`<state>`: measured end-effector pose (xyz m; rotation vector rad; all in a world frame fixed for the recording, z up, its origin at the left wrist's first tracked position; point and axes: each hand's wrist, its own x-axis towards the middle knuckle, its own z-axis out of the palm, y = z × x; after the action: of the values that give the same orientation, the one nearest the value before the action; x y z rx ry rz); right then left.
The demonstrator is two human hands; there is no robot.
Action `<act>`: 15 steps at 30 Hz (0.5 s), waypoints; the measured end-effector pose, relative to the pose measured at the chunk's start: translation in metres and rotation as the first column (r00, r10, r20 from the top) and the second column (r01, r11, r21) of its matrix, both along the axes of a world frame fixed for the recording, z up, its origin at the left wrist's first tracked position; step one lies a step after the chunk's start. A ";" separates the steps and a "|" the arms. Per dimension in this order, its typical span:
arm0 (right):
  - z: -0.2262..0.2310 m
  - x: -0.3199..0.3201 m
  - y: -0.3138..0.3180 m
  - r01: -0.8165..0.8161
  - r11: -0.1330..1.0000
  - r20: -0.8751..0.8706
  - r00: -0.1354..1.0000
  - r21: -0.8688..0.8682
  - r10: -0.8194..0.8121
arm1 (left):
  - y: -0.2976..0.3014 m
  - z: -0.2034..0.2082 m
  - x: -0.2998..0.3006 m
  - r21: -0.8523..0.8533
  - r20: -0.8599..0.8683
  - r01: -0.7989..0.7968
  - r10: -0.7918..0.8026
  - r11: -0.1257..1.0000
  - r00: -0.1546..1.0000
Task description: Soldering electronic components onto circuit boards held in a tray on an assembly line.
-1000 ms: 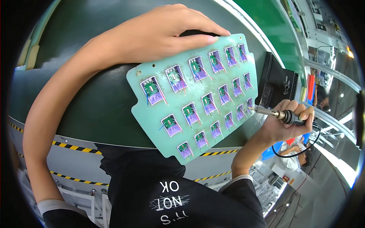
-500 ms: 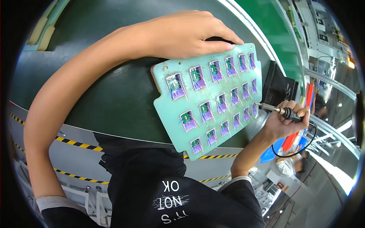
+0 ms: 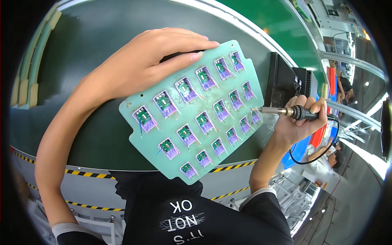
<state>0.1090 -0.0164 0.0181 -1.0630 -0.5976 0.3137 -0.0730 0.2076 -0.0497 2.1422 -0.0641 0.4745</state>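
A pale green tray [image 3: 145,143] with rows of cut-out pockets is tilted over the work table. Each pocket holds a small green circuit board [image 3: 203,119] on a purple part, with thin coloured wires sticking out. My left hand [image 3: 159,53] grips the tray's far edge, thumb lying along the top face and fingers over the rim. My right hand [image 3: 296,127] is closed round the dark handle of a soldering iron [image 3: 286,110]. Its tip is at a pocket near the tray's right edge; whether it touches a board there is too small to tell.
On the dark green table [image 3: 90,32], a black box [image 3: 281,77] stands beyond the iron. More pale green trays [image 3: 30,77] stand at the far left. A black cable [image 3: 312,162] loops below my right hand. A blue bin [image 3: 300,153] and another person [image 3: 326,159] are at the right.
The tray has shifted left and slightly toward me, with my left hand still on its far edge. The soldering iron has moved slightly left, its tip still by the tray's right edge.
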 end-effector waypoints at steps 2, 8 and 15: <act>0.001 0.002 -0.003 -0.022 1.000 -0.002 1.000 0.000 0.022 | -0.001 0.004 0.001 -0.013 -0.020 -0.009 0.009 1.000 1.000; 0.001 -0.001 -0.006 -0.019 1.000 0.047 0.999 0.013 0.018 | -0.004 0.007 0.003 0.006 -0.059 -0.016 0.016 1.000 0.998; -0.003 -0.008 -0.001 -0.088 0.996 0.202 0.976 0.032 0.080 | 0.000 0.006 -0.001 -0.004 -0.066 -0.021 0.020 1.000 0.998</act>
<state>0.1012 -0.0177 0.0149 -1.0389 -0.8288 0.2686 -0.0741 0.2074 -0.0439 2.1537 -0.0041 0.4151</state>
